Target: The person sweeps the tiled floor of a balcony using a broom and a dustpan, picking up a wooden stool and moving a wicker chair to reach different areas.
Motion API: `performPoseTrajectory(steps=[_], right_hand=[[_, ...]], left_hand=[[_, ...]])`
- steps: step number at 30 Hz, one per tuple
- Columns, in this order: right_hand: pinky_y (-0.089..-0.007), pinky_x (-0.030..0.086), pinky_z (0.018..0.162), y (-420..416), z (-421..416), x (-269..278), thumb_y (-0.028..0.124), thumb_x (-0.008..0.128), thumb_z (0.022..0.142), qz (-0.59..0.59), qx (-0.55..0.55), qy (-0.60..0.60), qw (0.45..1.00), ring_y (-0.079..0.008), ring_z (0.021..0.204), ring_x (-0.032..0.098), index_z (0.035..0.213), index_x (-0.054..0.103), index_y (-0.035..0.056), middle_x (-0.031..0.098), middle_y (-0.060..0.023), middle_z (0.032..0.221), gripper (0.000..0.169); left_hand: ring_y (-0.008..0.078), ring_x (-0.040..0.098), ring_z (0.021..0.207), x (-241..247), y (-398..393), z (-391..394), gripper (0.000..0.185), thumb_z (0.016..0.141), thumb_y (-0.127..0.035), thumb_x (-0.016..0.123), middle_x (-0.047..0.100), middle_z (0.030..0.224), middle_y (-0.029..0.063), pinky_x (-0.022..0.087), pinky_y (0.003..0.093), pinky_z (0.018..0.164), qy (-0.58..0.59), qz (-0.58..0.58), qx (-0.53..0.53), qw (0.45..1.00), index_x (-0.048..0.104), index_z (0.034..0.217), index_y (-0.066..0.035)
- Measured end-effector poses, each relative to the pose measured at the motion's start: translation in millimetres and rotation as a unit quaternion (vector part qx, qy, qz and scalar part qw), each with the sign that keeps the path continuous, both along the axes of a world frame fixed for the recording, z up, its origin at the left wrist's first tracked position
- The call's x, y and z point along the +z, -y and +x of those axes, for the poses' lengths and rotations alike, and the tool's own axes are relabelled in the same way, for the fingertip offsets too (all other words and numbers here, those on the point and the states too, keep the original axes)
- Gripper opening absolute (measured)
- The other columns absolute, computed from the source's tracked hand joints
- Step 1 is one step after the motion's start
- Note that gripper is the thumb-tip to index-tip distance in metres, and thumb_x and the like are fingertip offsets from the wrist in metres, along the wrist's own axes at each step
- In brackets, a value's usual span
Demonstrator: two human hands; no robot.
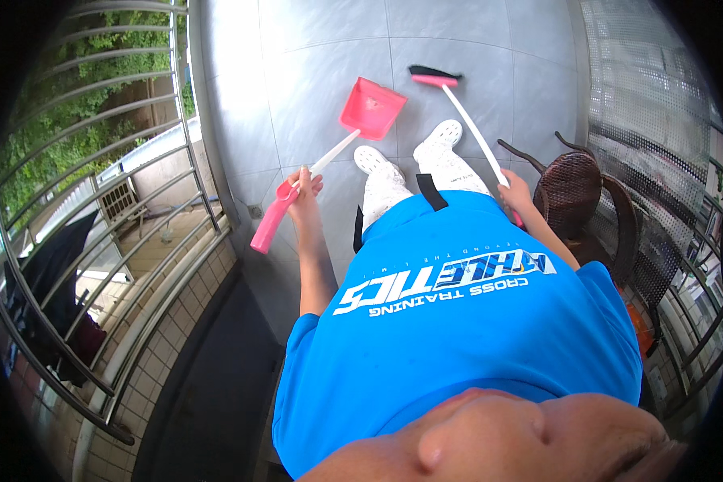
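Observation:
My left hand grips the pale handle of a pink long-handled dustpan, just beyond its pink grip. The pan lies on the grey tiled floor in front of my left shoe, and some small light specks show inside it. In my right hand is the white stick of a broom, its pink end poking out behind the hand. The broom head, pink with black bristles, touches or hovers just above the tiles, to the right of the pan and apart from it; I cannot tell which.
A brown woven wicker chair stands close by my right arm, before a perforated metal panel. Metal railings run along the left, above a tiled low wall. A dark surface lies beside my left side. White shoes are on the floor.

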State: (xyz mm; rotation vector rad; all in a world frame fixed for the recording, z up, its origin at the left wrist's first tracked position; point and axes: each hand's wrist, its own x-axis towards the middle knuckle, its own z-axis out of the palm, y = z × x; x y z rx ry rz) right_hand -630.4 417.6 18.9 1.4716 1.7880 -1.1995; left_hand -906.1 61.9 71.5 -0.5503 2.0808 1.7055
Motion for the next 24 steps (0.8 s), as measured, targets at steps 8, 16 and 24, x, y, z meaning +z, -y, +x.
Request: performPoseTrajectory(steps=[8,16,24], right_hand=[[-0.0323,0.04,0.039,-81.5,-81.3,-47.7,0.007,0.053,0.077,0.026,0.036,-0.057,0.997,-0.0184,0.046,0.052,0.118,0.045,0.0068,0.057,-0.0137,0.072,0.042],[-0.0372,0.044,0.078,-114.6,-22.7,-35.5,0.01,0.054,0.077,0.079,0.096,-0.133,0.983,-0.0339,0.089,0.055,0.118,0.046,0.0079,0.056,-0.0199,0.1,0.042],[-0.0365,0.043,0.081,-129.8,43.1,-53.5,0.011,0.054,0.077,0.07,0.098,-0.095,0.988,-0.0319,0.096,0.053,0.117,0.047,0.0087,0.054,-0.0189,0.107,0.041]], left_hand=[[0.0187,0.061,0.067,4.6,-104.2,-1.8,0.03,0.083,-0.025,0.057,0.055,0.077,0.0094,0.049,0.0252,0.057,0.008,0.013,-0.032,0.999,0.05,0.088,0.004],[0.0172,0.061,0.065,10.7,-175.7,-12.6,0.03,0.083,-0.024,0.058,0.055,0.075,0.0087,0.049,0.0242,0.054,-0.025,-0.03,-0.07,0.997,0.05,0.087,0.004],[0.018,0.06,0.065,27.1,-220.0,-19.5,0.028,0.083,-0.023,0.058,0.055,0.077,0.0096,0.049,0.0248,0.054,-0.056,-0.044,-0.064,0.995,0.05,0.088,0.004]])
